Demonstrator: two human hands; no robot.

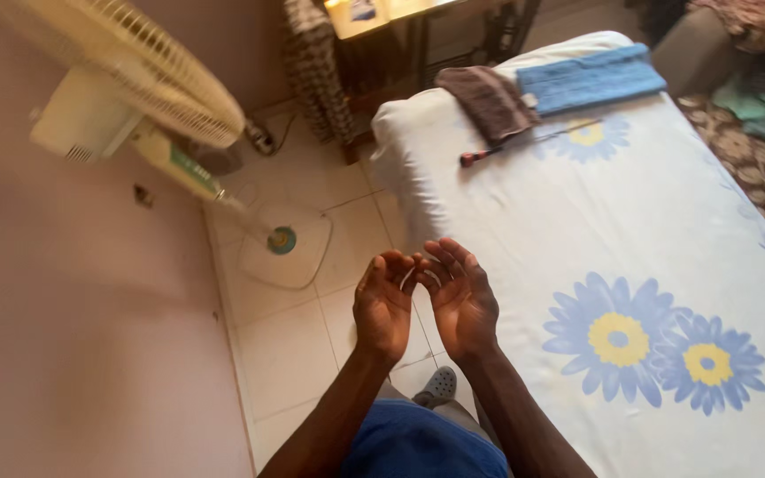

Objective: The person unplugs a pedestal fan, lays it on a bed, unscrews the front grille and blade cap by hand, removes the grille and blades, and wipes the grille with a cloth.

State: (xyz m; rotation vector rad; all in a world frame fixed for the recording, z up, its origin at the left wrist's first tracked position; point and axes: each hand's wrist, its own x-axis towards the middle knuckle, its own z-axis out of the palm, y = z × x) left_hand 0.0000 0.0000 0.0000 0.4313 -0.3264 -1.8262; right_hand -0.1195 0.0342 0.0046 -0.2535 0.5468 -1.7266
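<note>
The left hand (pixel 383 304) and right hand (pixel 462 299) are raised side by side, palms turned up toward the camera, fingers curled inward so the fingertips (pixel 397 259) nearly meet. Between those fingertips runs a thin pale strand (pixel 421 274), too fine to identify; whether the fingers actually pinch it cannot be told. The hands hang over the edge of a bed (pixel 524 230) covered in a white sheet printed with blue and yellow flowers. Below them are blue-clad knees (pixel 422 443) and a grey clog (pixel 437 387) on the tiled floor (pixel 289 345). At the far end of the bed lie a folded brown cloth (pixel 489 99), a blue towel (pixel 590 78) and a slim red-handled tool (pixel 524 142). To the left stands a pedestal fan (pixel 161 88).
</note>
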